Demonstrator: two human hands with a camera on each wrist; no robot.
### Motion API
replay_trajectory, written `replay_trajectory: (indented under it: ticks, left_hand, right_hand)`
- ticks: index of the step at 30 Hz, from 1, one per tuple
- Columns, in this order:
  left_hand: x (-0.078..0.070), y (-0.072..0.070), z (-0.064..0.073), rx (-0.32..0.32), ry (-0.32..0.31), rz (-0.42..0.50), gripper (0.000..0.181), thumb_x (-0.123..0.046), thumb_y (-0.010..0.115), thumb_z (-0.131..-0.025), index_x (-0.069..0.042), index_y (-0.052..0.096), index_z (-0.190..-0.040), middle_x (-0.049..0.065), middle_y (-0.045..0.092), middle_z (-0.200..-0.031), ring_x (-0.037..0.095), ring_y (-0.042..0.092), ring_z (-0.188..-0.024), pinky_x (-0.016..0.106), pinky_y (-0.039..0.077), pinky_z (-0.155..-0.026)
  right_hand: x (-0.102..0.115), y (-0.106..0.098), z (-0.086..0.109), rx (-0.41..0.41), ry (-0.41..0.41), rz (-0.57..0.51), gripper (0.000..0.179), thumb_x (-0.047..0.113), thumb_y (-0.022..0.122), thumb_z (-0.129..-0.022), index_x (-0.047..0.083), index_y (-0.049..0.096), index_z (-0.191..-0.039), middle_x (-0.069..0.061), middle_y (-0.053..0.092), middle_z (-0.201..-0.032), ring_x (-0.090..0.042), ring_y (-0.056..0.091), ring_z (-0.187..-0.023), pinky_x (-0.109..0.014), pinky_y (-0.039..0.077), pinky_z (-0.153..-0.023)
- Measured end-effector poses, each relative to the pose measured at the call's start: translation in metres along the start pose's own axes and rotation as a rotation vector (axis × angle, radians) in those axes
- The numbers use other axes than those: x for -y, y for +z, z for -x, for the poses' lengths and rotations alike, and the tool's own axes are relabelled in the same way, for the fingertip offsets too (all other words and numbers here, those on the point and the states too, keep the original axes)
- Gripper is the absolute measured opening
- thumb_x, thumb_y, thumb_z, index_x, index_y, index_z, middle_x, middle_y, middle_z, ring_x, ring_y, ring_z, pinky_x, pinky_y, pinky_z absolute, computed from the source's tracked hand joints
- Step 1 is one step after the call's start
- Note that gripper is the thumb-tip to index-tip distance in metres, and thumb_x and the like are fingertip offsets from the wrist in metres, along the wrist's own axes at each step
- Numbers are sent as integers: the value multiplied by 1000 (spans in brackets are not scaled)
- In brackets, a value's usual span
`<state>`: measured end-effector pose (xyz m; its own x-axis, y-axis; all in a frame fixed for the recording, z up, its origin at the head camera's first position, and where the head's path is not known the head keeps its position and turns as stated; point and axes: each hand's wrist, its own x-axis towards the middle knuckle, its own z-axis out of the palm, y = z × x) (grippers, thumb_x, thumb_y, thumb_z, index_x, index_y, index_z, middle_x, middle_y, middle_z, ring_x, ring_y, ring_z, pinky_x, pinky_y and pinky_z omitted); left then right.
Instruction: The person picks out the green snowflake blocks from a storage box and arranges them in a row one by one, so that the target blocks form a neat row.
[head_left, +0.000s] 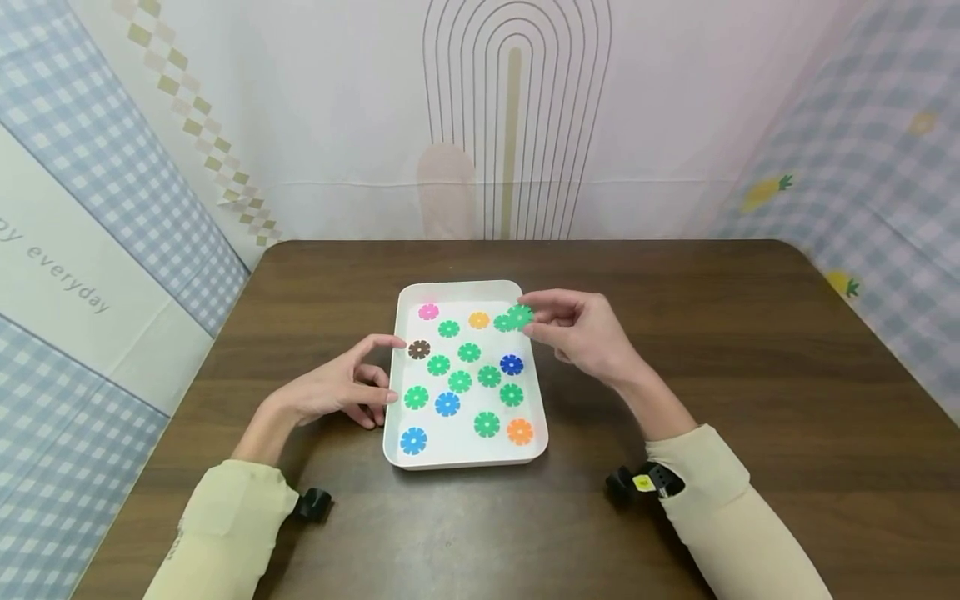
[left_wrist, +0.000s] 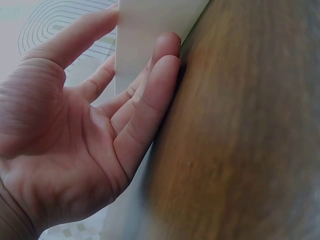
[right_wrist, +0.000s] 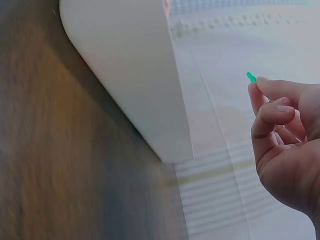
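A white tray lies on the brown table, with notched flower-shaped discs in several colours spread over its floor. My left hand holds the tray's left side. Its thumb and index fingertips reach the rim, while the other fingers lie along the outer wall. Over the far right corner, my right hand pinches a green disc between thumb and index finger. In the right wrist view the disc shows edge-on, above the level of the rim. Another green disc is partly overlapped by it in the head view.
Inside the tray are also a pink disc, a brown disc, a dark blue disc and an orange disc. A patterned cloth hangs behind the table. Each wrist carries a black camera.
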<state>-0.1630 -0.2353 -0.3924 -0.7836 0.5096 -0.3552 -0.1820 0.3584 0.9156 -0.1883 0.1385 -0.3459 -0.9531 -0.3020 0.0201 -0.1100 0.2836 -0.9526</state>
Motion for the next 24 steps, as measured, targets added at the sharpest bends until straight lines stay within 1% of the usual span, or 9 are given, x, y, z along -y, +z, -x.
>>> replay_trajectory:
  ticks: [5, 14, 18, 21, 24]
  left_hand:
    - [1, -2, 2, -5, -10, 1, 81, -16, 77, -97, -23, 26, -159, 11, 68, -95, 26, 70, -77, 43, 64, -71]
    - [-1, -5, 5, 7, 2, 5, 80, -14, 76, -97, -20, 25, -160, 11, 67, -94, 26, 70, -77, 42, 63, -69]
    - [1, -5, 3, 7, 0, 5, 80, -14, 76, -97, -22, 26, -159, 10, 67, -95, 27, 70, -77, 43, 63, -69]
    - [3, -5, 2, 9, -1, 7, 80, -15, 76, -97, -24, 26, -159, 10, 68, -96, 27, 71, -78, 43, 63, -70]
    - [3, -5, 2, 14, 4, 6, 81, -15, 76, -97, -23, 25, -159, 9, 68, -95, 26, 71, -78, 43, 63, -70]
  right_hand:
    - [-7, -10, -5, -35, -8, 16, 33, 9, 77, -97, 10, 73, -130, -4, 72, -93, -12, 46, -55, -24, 36, -49]
    - [-23, -22, -11, -65, 37, 67, 33, 11, 77, -97, 9, 73, -130, -6, 72, -95, -13, 49, -58, -24, 41, -51]
    - [-30, -28, -13, -62, 63, 98, 32, 10, 76, -97, 9, 73, -130, -7, 71, -96, -14, 50, -59, -25, 42, -51]
    - [-34, -32, -14, -47, 103, 116, 32, 11, 75, -98, 9, 72, -130, -10, 71, -98, -14, 49, -59, -24, 42, -52]
    - [-38, -34, -14, -29, 142, 130, 31, 11, 75, -99, 10, 72, -130, -13, 71, -100, -15, 49, -59, -24, 42, -52]
